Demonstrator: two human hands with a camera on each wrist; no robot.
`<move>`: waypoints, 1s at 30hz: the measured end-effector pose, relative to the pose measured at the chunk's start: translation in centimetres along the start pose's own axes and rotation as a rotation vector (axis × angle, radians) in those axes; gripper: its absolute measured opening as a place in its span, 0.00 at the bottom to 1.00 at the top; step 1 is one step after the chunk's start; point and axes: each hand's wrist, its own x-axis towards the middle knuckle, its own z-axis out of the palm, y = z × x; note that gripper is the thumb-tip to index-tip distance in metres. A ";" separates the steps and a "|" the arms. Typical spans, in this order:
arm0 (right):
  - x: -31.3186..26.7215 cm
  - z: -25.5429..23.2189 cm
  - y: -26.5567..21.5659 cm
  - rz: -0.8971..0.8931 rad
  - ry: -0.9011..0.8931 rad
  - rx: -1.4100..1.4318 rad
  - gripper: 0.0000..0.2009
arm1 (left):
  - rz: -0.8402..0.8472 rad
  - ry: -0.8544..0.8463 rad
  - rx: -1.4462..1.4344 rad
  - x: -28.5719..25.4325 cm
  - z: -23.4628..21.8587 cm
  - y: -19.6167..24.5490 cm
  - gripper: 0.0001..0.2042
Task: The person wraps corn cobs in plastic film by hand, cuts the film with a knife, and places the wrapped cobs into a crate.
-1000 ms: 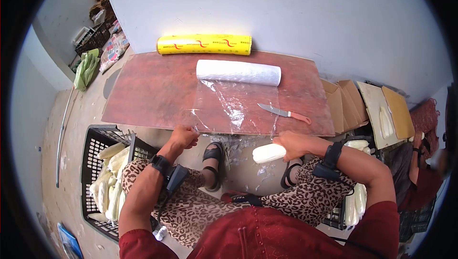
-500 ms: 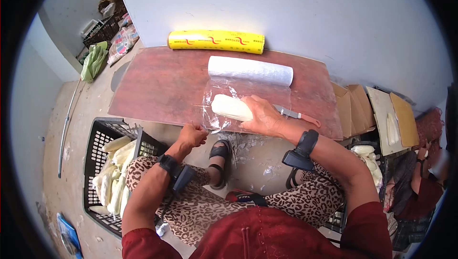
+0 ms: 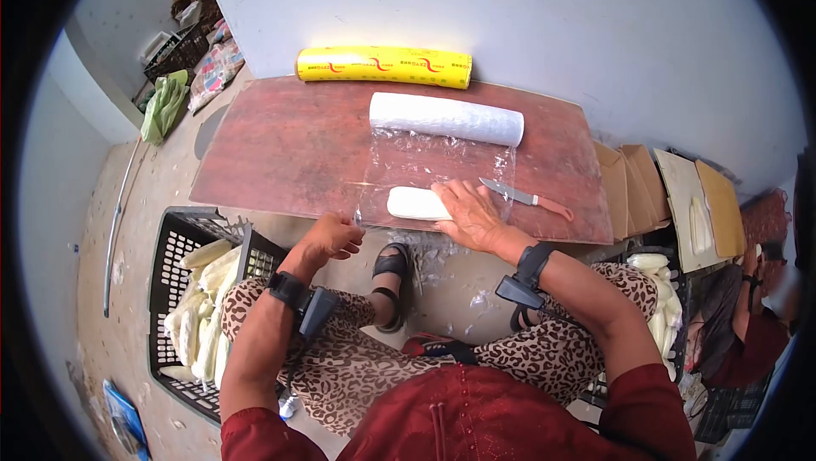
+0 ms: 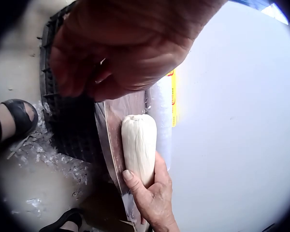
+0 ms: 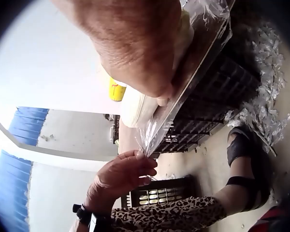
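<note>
An ear of corn in pale husk lies on the clear plastic film, close to the table's front edge. My right hand holds its right end, thumb on the near side and fingers across the far side, as the left wrist view shows. At the front edge, my left hand pinches the film's left corner; gathered film runs from its fingertips in the right wrist view. Behind the ear sits the white film roll. A knife with a reddish handle lies right of my right hand.
At the back of the reddish table is a yellow printed roll. A black crate with several ears stands left of my legs; more ears are at the right. Cardboard boxes flank the table. Another person's sleeve shows far right.
My right hand has carried the ear from over the floor onto the film and lowered it near the front edge. The left hand has stayed at the film's corner.
</note>
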 end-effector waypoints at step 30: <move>-1.0 -1.4 1.4 -0.025 0.028 0.086 0.26 | 0.308 -0.073 -0.926 0.6 3.4 4.7 0.05</move>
